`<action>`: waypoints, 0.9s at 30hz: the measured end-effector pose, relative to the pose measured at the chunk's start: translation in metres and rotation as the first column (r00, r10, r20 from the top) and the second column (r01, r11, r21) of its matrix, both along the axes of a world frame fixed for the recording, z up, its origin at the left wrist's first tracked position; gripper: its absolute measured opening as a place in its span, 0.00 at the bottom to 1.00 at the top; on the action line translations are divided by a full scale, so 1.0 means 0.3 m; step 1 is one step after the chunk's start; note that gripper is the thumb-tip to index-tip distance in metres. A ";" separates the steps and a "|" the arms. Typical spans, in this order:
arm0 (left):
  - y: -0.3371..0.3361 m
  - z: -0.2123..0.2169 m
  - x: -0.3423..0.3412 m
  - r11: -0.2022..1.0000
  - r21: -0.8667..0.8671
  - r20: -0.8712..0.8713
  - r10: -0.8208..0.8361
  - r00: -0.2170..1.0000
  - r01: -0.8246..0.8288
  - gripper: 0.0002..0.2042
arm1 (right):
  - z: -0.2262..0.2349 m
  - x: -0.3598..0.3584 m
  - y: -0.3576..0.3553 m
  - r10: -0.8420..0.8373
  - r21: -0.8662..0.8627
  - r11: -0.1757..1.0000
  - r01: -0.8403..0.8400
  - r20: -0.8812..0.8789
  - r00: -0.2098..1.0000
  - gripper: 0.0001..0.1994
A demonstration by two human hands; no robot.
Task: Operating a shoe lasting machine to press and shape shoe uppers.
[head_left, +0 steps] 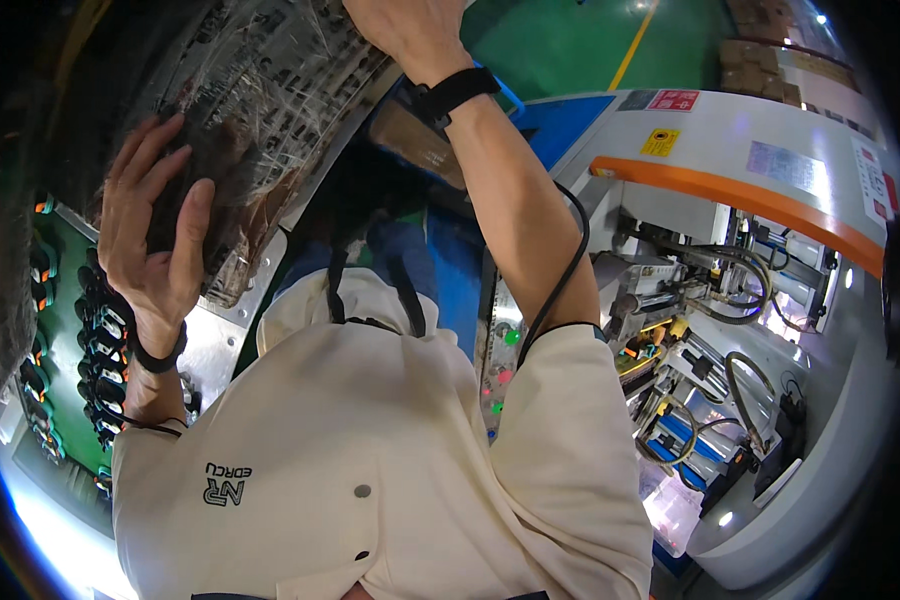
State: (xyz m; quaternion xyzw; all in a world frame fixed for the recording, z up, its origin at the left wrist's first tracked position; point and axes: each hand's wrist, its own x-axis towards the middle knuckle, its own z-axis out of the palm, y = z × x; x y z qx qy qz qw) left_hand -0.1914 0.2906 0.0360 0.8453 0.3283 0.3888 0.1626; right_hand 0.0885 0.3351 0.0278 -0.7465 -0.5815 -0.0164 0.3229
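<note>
A large bundle in clear, wrinkled plastic film [270, 110] fills the upper left, with rows of small dark and silvery shapes showing through the film. Beside its left part is my left hand [155, 225], fingers stretched and apart, thumb raised; whether the fingertips touch the film I cannot tell. My right hand [410, 30] lies at the top edge by the bundle's far right corner. Its fingers run out of the picture, so their grip is hidden. A black wristband [460, 95] circles my right wrist, and another black band [158, 350] my left.
To the right stands a white machine [750, 150] with an orange edge [730, 195], hoses [735, 260] and metal fixtures inside. A button panel [500, 370] is close by my right side. Several black parts [100, 350] hang in rows at left. A brown box [410, 140] sits beyond the bundle.
</note>
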 end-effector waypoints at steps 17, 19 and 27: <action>0.000 -0.013 0.004 1.000 0.018 -0.017 -0.001 1.000 0.001 0.10 | -0.012 0.004 -0.006 -0.026 0.010 1.000 0.026 -0.009 1.000 0.16; -0.002 -0.014 0.000 1.000 0.025 -0.024 0.008 1.000 -0.007 0.10 | -0.011 0.003 -0.007 -0.012 0.021 1.000 0.012 -0.022 1.000 0.16; 0.001 -0.015 0.003 0.999 0.029 -0.028 0.019 0.999 -0.019 0.10 | -0.009 0.002 -0.004 -0.043 0.008 0.999 0.043 -0.015 0.999 0.17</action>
